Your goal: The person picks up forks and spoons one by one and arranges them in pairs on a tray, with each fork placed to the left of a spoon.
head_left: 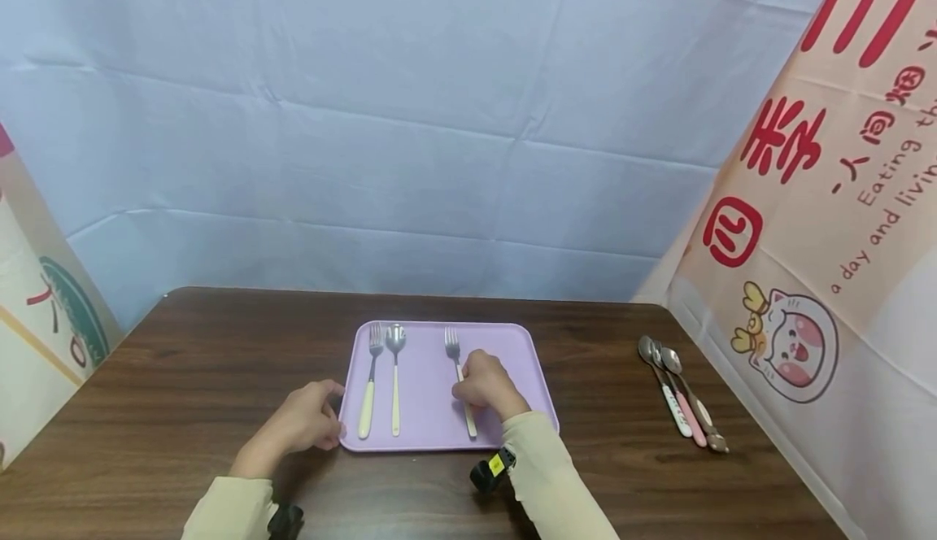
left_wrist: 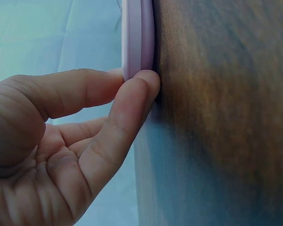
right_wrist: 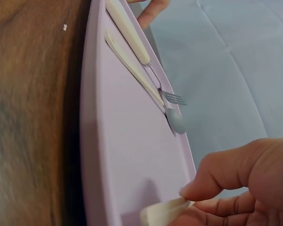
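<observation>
A lilac tray (head_left: pixel 424 434) lies on the wooden table. My left hand (head_left: pixel 300 420) pinches its left rim between thumb and fingertips, as the left wrist view shows at the tray edge (left_wrist: pixel 134 42). On the tray's right half, my right hand (head_left: pixel 489 383) pinches a fork (head_left: pixel 452 345) by its cream handle (right_wrist: pixel 162 213), tines pointing away. Side by side on the left half lie another fork (head_left: pixel 368 398), with a thick pale-yellow handle, and a spoon (head_left: pixel 395 361) with a thin cream handle.
Several spoons with white, pink and brownish handles (head_left: pixel 681 410) lie bunched at the table's right side. Pale blue cloth (head_left: pixel 366 158) hangs behind the table (head_left: pixel 183 377), and a printed cloth (head_left: pixel 798 223) hangs along the right. A band with a small black device (head_left: pixel 486 473) sits at my right wrist.
</observation>
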Demonstrator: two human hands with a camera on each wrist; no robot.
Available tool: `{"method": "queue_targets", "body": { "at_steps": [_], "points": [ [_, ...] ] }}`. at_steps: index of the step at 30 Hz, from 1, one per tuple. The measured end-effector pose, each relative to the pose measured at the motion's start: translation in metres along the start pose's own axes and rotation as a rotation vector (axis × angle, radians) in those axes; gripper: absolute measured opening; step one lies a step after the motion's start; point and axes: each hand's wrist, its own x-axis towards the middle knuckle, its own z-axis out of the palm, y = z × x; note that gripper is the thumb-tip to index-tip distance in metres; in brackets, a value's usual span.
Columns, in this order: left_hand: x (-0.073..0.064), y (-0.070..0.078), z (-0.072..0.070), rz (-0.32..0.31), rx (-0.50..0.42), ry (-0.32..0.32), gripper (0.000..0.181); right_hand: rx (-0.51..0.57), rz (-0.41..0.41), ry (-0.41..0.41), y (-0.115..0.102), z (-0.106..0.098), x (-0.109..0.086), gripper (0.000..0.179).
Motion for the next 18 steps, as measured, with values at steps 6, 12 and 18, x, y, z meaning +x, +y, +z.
{"method": "queue_targets", "body": {
  "at_steps": [6, 12, 18],
  "points": [
    [0.000, -0.001, 0.000, -0.001, 0.006, 0.000, 0.048, 0.000, 0.006, -0.024, -0.007, 0.007, 0.000, 0.034],
    [0.000, -0.001, 0.000, 0.001, 0.001, -0.001, 0.048, -0.007, 0.003, -0.032, -0.014, 0.013, 0.002, 0.033],
    [0.001, 0.000, 0.000, 0.000, 0.003, -0.002, 0.048, -0.010, -0.003, -0.026, -0.021, 0.017, 0.006, 0.035]
  ]
}}
